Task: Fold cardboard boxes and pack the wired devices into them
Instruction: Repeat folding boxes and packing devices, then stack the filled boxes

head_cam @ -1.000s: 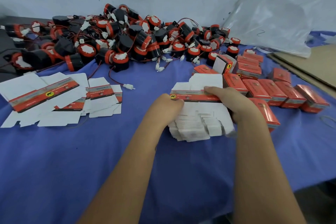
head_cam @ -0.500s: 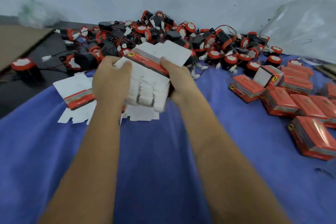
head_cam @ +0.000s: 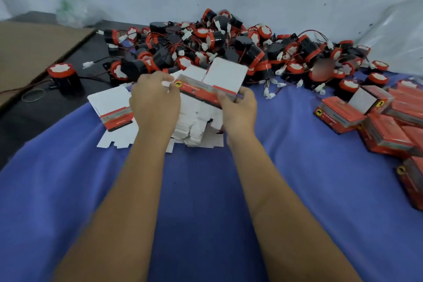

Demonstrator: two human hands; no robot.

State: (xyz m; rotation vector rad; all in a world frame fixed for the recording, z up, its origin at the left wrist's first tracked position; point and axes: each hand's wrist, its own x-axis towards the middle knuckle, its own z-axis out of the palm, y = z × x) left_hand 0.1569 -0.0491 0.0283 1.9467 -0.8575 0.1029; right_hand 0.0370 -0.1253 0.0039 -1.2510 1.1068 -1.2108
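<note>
A thick stack of flat white box blanks with red printed bands (head_cam: 201, 103) is held between both hands above the blue cloth. My left hand (head_cam: 155, 103) grips its left side and my right hand (head_cam: 238, 110) grips its right side, thumb on the top red band. Under and left of the stack lie more flat blanks (head_cam: 112, 112). Behind them is a big pile of black and red wired devices (head_cam: 229, 48) with white connectors. One device (head_cam: 63, 75) stands alone at the left.
Folded red boxes (head_cam: 375, 121) crowd the right side on the blue cloth (head_cam: 206, 190). A brown cardboard sheet (head_cam: 29, 52) lies at the far left, a clear plastic bag (head_cam: 398, 34) at the back right, and a wall runs behind.
Both hands carried the stack of blanks from the right, near the folded boxes, leftward over the loose blanks. It now sits lower, close to the cloth. The view swung left with it.
</note>
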